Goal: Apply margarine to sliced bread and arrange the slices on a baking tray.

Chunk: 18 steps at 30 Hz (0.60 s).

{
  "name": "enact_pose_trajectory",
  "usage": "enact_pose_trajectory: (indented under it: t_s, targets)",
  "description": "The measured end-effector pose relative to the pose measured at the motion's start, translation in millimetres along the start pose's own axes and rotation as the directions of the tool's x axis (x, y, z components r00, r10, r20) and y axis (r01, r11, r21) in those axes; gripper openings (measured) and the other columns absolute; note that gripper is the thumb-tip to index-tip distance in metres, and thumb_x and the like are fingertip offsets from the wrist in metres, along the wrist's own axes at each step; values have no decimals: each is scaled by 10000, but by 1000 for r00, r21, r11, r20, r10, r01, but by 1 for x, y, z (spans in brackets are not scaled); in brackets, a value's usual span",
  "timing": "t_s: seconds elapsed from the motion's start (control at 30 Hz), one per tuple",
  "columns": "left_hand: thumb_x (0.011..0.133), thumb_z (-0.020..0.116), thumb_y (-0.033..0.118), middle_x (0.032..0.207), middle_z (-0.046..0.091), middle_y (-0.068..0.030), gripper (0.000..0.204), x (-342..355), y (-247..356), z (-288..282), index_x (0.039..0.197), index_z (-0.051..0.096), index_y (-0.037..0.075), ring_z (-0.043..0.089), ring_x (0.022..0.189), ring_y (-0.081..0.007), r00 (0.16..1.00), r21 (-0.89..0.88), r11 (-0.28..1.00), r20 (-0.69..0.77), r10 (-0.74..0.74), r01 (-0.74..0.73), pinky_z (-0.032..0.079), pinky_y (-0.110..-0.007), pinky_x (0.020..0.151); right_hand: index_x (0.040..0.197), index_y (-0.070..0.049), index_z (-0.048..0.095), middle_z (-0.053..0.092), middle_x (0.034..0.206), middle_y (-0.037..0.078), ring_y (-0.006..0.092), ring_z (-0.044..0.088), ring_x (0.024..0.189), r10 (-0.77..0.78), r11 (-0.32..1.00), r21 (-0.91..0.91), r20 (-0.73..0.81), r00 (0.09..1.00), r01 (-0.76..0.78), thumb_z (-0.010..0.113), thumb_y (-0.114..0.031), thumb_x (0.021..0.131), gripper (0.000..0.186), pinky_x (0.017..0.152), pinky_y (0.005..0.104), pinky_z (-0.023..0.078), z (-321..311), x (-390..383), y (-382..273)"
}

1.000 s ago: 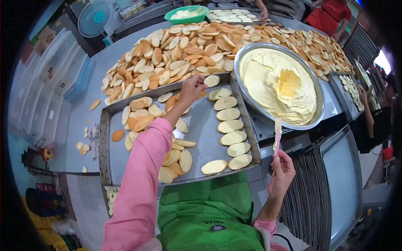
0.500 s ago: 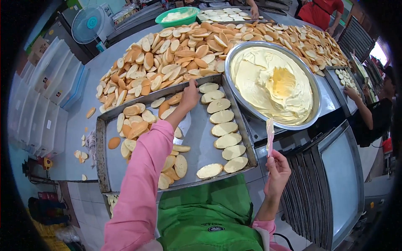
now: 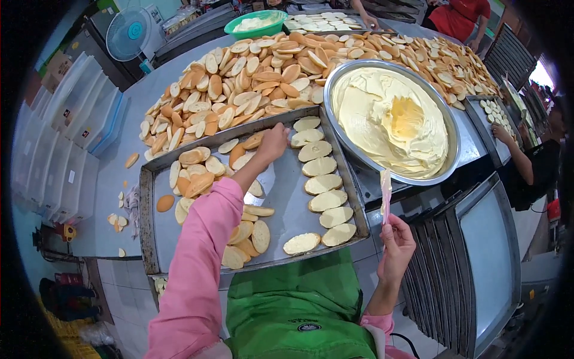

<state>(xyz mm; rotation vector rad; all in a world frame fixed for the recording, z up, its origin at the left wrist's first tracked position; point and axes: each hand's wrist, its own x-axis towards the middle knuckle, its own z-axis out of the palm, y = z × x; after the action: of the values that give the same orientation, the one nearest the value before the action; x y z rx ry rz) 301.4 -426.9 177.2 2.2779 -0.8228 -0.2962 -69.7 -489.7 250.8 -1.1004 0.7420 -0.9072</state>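
In my right hand [image 3: 396, 245] is a narrow pink spreader [image 3: 385, 197], held upright, with pale cream on its blade. My left hand [image 3: 272, 145] hovers over the far part of a metal tray [image 3: 287, 200], its fingers curled; what they hold, if anything, is hidden. Just right of it runs a column of oval bread slices coated with cream [image 3: 323, 183], with one more coated slice [image 3: 301, 243] beside the near end. Uncoated bread slices [image 3: 197, 173] lie loose in the tray's left part. A big steel bowl of pale yellow cream [image 3: 365, 113] stands right of the tray.
Behind the tray spreads a large heap of bread slices [image 3: 251, 78]. A green basin [image 3: 257, 25] stands beyond it. Clear plastic boxes [image 3: 72, 131] are stacked at left, metal trays [image 3: 454, 269] at right. Another person's hand [image 3: 502, 134] touches a tray at far right.
My left hand has moved slightly right and nearer to me, away from the tray's far rim. The right hand and spreader are nearly unmoved; the view has shifted a little.
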Motion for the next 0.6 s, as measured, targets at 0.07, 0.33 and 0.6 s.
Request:
enact_pose_trajectory:
  t_s: [0.07,0.33,0.6]
  targets:
    - [871,477,200,705,599,-166,210,-4,2,0,844,462,-7,592,670,-280,1000,-87,996,-8,6,-7,449,-386,611,991,38,579,598,887,51,85,542,790,-1,1000,-6,11,1000,1,628,-9,775,226,704,193,427,2,-1,1]
    - [792,555,146,891,582,-159,191,-18,-14,-32,926,496,23,540,851,-337,929,338,880,-44,369,-333,425,-432,727,1008,28,579,601,894,57,79,537,776,-13,1000,-15,-13,1000,13,610,-40,797,224,672,189,426,-1,1,-1]
    - [693,659,156,946,559,-170,348,-36,-16,-46,989,507,55,521,872,-357,943,449,830,153,295,-332,418,-415,771,1014,16,555,619,745,79,61,483,502,61,995,-89,100,993,-53,544,-167,860,239,436,180,363,12,-1,-2]
